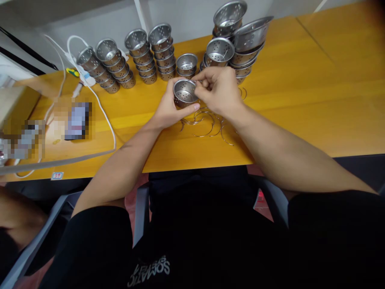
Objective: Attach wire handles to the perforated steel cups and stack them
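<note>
My left hand (169, 106) is closed around a small perforated metal strainer basket (184, 91), thumb along its near side, opening tilted up toward me. At the basket's right rim, my right hand (217, 89) is closed in a pinch. Whatever its fingertips hold is too small to make out. Below both hands, several thin curved wires (207, 127) lie loose on the yellow table (168, 150). Just behind stands a short stack of strainer baskets (187, 63). Another basket (220, 50) tops a stack behind my right hand.
Tall stacks of strainer baskets (143, 56) line the back left. Wider bowl-shaped strainers (253, 36) lean on stacks at the back right. A white cable (104, 114) crosses the left side, near a blurred phone (78, 120). Someone's bare limb (18, 208) shows at far left.
</note>
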### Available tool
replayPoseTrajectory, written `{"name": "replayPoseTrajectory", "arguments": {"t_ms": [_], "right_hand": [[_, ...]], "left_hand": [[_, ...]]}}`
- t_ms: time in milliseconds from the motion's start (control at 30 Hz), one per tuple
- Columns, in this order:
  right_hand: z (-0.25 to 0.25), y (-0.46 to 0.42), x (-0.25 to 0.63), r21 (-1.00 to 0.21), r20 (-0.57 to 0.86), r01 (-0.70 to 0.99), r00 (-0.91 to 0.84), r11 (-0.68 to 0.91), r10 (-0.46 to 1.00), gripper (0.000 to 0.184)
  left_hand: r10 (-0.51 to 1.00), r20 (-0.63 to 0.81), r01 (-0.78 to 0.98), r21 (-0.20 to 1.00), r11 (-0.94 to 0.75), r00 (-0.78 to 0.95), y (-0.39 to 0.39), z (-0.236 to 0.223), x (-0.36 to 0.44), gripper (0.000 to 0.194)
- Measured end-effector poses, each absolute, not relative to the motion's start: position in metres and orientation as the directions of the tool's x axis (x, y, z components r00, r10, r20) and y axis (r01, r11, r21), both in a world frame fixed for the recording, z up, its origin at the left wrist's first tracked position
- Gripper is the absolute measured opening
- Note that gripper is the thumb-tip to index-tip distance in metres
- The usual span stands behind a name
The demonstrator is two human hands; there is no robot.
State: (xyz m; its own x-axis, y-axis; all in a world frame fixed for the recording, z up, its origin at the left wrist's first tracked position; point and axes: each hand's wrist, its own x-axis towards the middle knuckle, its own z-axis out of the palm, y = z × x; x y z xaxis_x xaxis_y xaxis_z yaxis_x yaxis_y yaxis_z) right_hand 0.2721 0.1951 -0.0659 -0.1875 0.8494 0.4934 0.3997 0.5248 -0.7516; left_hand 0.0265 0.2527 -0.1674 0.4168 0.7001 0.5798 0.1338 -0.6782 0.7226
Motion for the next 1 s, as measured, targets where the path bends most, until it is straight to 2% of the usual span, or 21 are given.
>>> {"name": "replayPoseTrajectory", "arguments": {"t_ms": [167, 333, 500, 600, 733, 900, 1000], "right_hand": [[-0.071, 0.196, 0.263, -0.759, 0.493, 0.395, -0.17, 0.517, 0.853, 0.019], [-0.065, 0.193, 0.262, -0.822, 0.467, 0.258, -0.206, 0.508, 0.86, 0.026], [-0.049, 0.19, 0.281, -0.92, 0.318, 0.05, -0.487, 0.389, 0.814, 0.064], [-0.044, 0.188, 0.285, -0.938, 0.254, 0.071, -0.529, 0.34, 0.81, 0.078], [-0.044, 0.186, 0.281, -0.944, 0.204, 0.139, -0.463, 0.298, 0.862, 0.08], [-0.048, 0.189, 0.28, -0.956, 0.198, 0.104, -0.457, 0.274, 0.867, 0.076], [-0.05, 0.194, 0.283, -0.953, 0.225, 0.065, -0.506, 0.297, 0.833, 0.079]], "left_hand": [[0.669, 0.622, 0.139, 0.682, -0.718, 0.406, 0.257, -0.171, 0.027, 0.111], [0.685, 0.611, 0.167, 0.686, -0.708, 0.396, 0.256, -0.165, 0.025, 0.106], [0.72, 0.552, 0.121, 0.752, -0.648, 0.42, 0.248, -0.149, 0.017, 0.087], [0.696, 0.537, 0.075, 0.764, -0.641, 0.476, 0.247, -0.148, 0.015, 0.09], [0.663, 0.569, 0.076, 0.728, -0.681, 0.488, 0.253, -0.157, 0.018, 0.107], [0.65, 0.584, 0.091, 0.706, -0.702, 0.486, 0.257, -0.163, 0.02, 0.097], [0.662, 0.571, 0.135, 0.699, -0.702, 0.486, 0.256, -0.161, 0.019, 0.093]]}}
